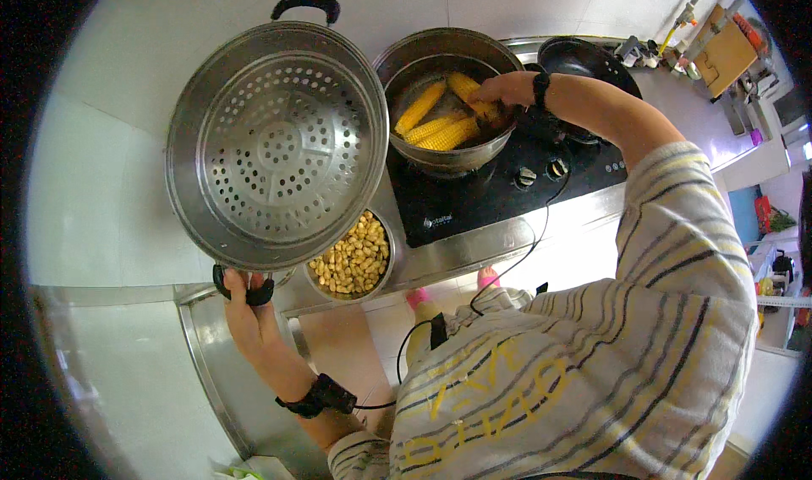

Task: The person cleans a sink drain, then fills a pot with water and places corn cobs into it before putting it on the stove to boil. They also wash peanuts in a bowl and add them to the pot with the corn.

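Note:
My left hand (244, 286) grips the lower black handle (259, 295) of a metal steamer basket (282, 147), whose holed bottom faces the camera. The basket is at the left, beside the stove. Inside a deep metal pot (447, 153) on the stove lie several yellow corn cobs (422, 107). My right hand (501, 91) reaches over the pot's right side, with its fingers on a corn cob (465, 88) there. The fingertips are partly hidden, so how firmly they hold it is unclear. Below the basket, a round metal bowl (388, 270) holds unshelled peanuts (352, 258).
A black wok (587, 61) sits on the right side of the black glass gas stove (469, 207), behind my right forearm. Two knobs (525, 177) are on the stove's front. A black cable (539, 232) hangs across the counter edge. White tiled wall (507, 1) rises behind.

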Tool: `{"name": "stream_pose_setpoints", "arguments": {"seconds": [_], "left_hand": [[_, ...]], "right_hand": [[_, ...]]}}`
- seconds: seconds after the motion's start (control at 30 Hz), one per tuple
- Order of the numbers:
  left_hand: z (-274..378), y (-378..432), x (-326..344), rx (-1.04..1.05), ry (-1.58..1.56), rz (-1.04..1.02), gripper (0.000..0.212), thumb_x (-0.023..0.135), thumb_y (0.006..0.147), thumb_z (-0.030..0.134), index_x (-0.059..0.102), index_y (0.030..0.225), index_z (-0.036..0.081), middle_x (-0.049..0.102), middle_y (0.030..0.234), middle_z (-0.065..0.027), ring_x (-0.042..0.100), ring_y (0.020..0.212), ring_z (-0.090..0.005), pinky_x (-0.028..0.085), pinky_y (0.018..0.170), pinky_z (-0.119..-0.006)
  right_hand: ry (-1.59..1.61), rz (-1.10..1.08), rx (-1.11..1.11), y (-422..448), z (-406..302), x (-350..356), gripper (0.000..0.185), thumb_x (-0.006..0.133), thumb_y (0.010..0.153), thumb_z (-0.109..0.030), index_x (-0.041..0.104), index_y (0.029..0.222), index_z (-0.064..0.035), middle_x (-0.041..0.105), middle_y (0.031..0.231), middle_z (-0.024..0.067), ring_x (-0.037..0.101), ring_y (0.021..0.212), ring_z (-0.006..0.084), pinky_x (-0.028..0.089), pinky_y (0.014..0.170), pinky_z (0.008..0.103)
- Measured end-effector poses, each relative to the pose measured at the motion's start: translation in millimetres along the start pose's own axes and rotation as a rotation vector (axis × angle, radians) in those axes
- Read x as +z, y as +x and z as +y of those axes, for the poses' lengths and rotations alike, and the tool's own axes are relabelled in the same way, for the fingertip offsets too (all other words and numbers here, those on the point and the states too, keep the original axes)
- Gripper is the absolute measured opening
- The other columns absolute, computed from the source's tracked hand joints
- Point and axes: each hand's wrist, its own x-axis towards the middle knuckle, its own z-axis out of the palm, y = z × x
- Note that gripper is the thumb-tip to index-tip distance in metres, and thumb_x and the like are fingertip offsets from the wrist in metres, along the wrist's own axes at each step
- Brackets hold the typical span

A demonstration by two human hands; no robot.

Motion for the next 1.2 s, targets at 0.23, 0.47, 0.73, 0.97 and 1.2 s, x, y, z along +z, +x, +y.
{"name": "stream_pose_setpoints", "arguments": {"seconds": [0.23, 0.47, 0.73, 0.97, 1.2], "left_hand": [[-5, 7, 3, 0.036, -0.015, -0.202, 0.027, 0.064, 0.08, 0.013, 0.051, 0.102, 0.004, 0.055, 0.097, -0.005, 0.053, 0.091, -0.0163, 0.045, 0.081, -0.03], [-13, 19, 55, -0.125, -0.142, -0.382, 0.011, 0.061, 0.081, 0.006, 0.049, 0.082, 0.007, 0.055, 0.091, -0.0048, 0.054, 0.089, -0.0181, 0.048, 0.08, -0.032], [-17, 38, 62, -0.222, -0.26, -0.324, 0.013, 0.054, 0.082, -0.003, 0.045, 0.074, 0.003, 0.052, 0.099, -0.0137, 0.051, 0.1, -0.0255, 0.046, 0.089, -0.036], [-15, 43, 76, -0.233, -0.378, -0.437, 0.012, 0.055, 0.08, -0.005, 0.045, 0.077, 0.001, 0.05, 0.099, -0.0135, 0.048, 0.105, -0.027, 0.045, 0.092, -0.038], [-25, 52, 46, -0.184, -0.357, -0.377, 0.021, 0.053, 0.076, -0.012, 0.038, 0.076, 0.003, 0.044, 0.079, -0.0079, 0.048, 0.078, -0.0224, 0.044, 0.079, -0.034]], "right_hand": [[-1.047, 0.546, -0.239, -76, -83, 27, 0.053, 0.06, 0.077, -0.031, 0.041, 0.115, 0.0001, 0.058, 0.089, 0.0169, 0.059, 0.08, 0.033, 0.05, 0.068, 0.0411], [-0.38, 0.747, -0.194, -150, -133, -1, 0.042, 0.055, 0.085, -0.025, 0.039, 0.115, 0.0001, 0.056, 0.073, 0.0122, 0.058, 0.058, 0.0183, 0.049, 0.046, 0.0298], [-0.485, 1.139, -0.226, -145, -208, 44, 0.048, 0.058, 0.078, -0.033, 0.046, 0.11, 0.001, 0.058, 0.094, 0.0208, 0.057, 0.086, 0.0337, 0.047, 0.074, 0.0376], [-1.106, 1.257, -0.728, -60, -224, 74, 0.037, 0.05, 0.086, -0.031, 0.048, 0.111, -0.0036, 0.055, 0.104, 0.0177, 0.056, 0.095, 0.0269, 0.044, 0.083, 0.0423], [-0.616, 1.026, -0.257, -68, -229, -9, 0.037, 0.053, 0.084, -0.032, 0.052, 0.102, 0.0006, 0.058, 0.095, 0.0171, 0.056, 0.09, 0.0283, 0.046, 0.078, 0.0384]]}}
